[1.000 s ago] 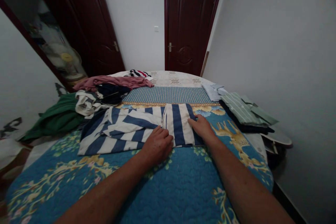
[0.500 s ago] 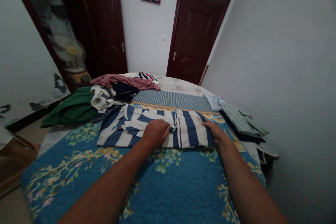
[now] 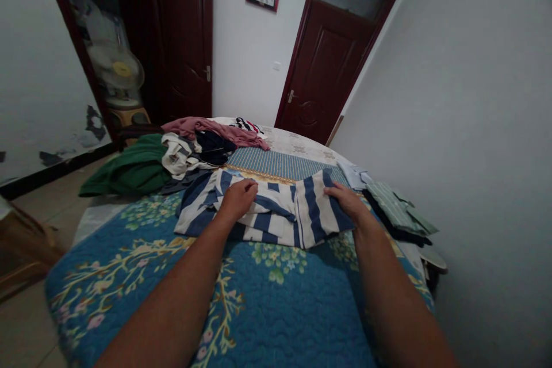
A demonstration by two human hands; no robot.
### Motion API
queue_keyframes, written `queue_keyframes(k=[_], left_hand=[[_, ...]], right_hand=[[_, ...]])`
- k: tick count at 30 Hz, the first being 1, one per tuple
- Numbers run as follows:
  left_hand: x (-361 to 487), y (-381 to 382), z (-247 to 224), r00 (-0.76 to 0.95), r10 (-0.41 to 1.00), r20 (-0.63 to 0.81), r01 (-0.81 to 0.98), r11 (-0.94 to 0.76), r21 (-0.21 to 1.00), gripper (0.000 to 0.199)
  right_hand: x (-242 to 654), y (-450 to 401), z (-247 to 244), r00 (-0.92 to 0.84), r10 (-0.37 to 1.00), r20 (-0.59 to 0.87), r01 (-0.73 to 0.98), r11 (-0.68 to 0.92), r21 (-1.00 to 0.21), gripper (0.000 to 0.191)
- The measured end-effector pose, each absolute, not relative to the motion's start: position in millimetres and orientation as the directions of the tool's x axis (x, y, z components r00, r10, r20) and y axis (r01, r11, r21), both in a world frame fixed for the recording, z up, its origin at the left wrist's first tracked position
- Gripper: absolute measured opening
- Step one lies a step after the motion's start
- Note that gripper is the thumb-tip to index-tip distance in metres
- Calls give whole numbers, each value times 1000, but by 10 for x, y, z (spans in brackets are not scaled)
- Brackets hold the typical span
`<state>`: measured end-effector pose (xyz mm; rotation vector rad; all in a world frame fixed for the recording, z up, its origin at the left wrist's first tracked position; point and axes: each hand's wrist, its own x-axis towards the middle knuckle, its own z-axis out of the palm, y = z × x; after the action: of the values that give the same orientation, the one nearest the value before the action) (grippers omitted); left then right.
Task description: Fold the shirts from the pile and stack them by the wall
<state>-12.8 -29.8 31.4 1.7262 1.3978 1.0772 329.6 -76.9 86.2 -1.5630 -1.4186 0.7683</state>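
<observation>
A blue-and-white striped shirt (image 3: 267,221) lies partly folded across the bed in front of me. My right hand (image 3: 345,201) grips its right end between thumb and fingers, and that end is tilted up off the bedspread. Over the left part of the shirt is my left hand (image 3: 238,198), fingers curled together. Whether cloth is pinched in those fingers is hidden by the hand.
On the left is a heap of clothes: a green garment (image 3: 129,167), a pink one (image 3: 207,129) and dark pieces. Folded clothes (image 3: 394,204) are stacked along the right edge. A floral blue bedspread (image 3: 276,305) covers the bed. Beyond are doors and a fan (image 3: 118,69).
My left hand has moved left along the shirt. The shirt's right end has been raised and folded inward a little by my right hand. The view has shifted slightly.
</observation>
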Motion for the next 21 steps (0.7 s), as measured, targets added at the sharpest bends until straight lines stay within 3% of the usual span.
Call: queue_keyframes(k=[3, 8, 12, 15, 17, 21], left_hand=[[-98, -327, 337, 125, 991, -47, 189, 23, 982, 37], [-36, -412, 335, 212, 942, -260, 0, 265, 964, 39], [38, -419, 285, 217, 937, -275, 88, 262, 961, 46], [103, -385, 219, 175, 955, -240, 235, 196, 952, 68], [140, -359, 157, 157, 971, -182, 332, 122, 935, 76], [190, -328, 29, 144, 989, -25, 444, -42, 895, 72]], right_hand=[[2780, -651, 1013, 122, 977, 172, 590, 68, -805, 46], [1848, -634, 743, 88, 978, 189, 735, 64, -675, 60], [1709, -737, 446, 30, 983, 182, 715, 106, -691, 48], [2027, -791, 376, 146, 941, 305, 742, 100, -663, 42], [2306, -802, 346, 259, 903, 343, 781, 13, -625, 43], [2667, -776, 198, 282, 934, 218, 808, -109, -579, 45]])
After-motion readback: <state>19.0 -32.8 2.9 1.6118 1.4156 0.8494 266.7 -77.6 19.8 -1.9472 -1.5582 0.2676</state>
